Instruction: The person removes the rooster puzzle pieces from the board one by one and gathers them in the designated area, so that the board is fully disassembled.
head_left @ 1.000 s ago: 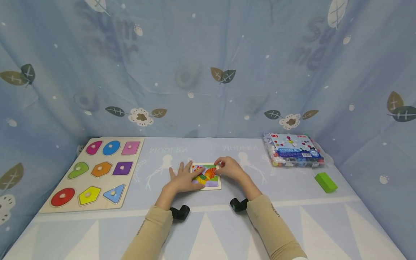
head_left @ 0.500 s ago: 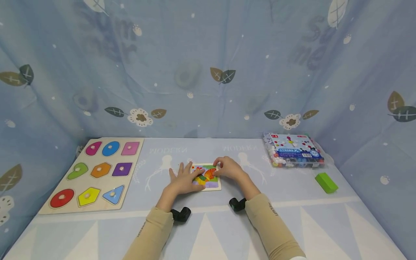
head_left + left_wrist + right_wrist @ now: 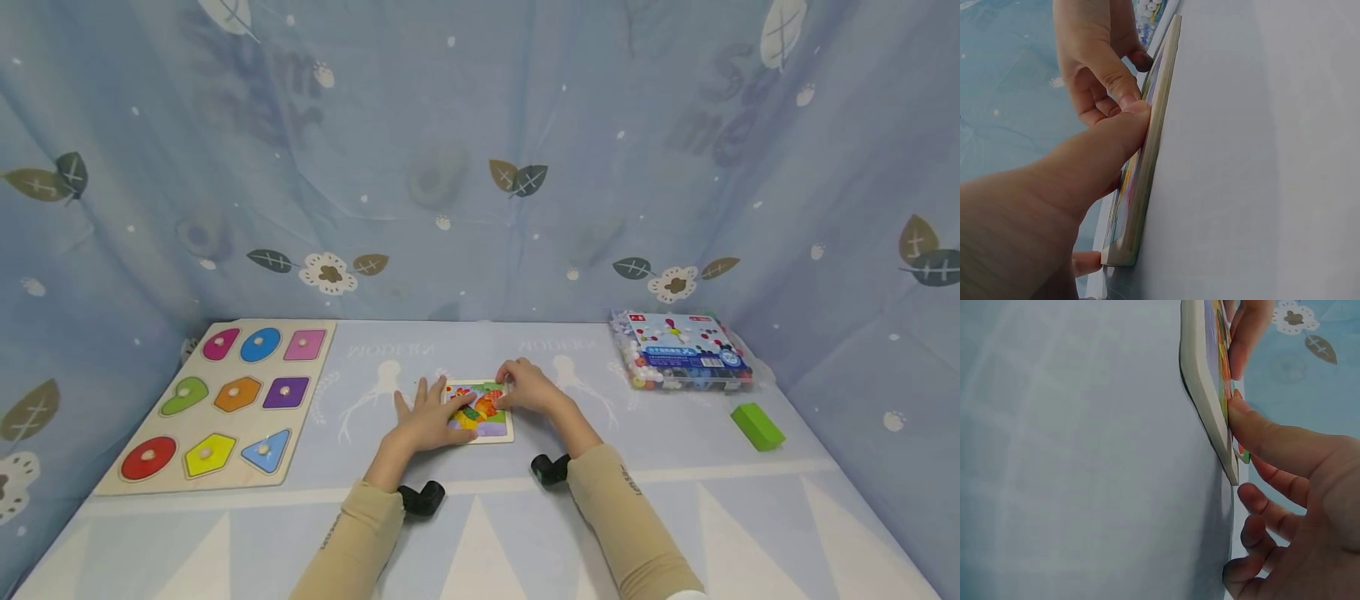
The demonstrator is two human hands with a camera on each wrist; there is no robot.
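A small jigsaw puzzle (image 3: 491,430) in a pale wooden frame, with a bright orange, yellow and green picture, lies flat on the table. Over its left side my left hand (image 3: 422,422) rests with fingers spread, thumb and index finger touching the picture. At the upper right corner my right hand (image 3: 529,388) pinches a puzzle piece (image 3: 1244,454) between thumb and fingers. That piece stands tilted a little above the frame in the right wrist view. In the left wrist view my left thumb (image 3: 1116,132) presses near the frame's edge; part of the picture is hidden under the hands.
On the left lies a wooden shape board (image 3: 247,421) with several coloured knobbed shapes. A clear plastic box (image 3: 682,354) of beads stands at the back right, a green block (image 3: 757,427) in front of it. A patterned curtain (image 3: 480,108) hangs behind the table.
Both hands keep almost the same place on the puzzle, with only slight finger movement at the right corner. The head view has shifted a little.
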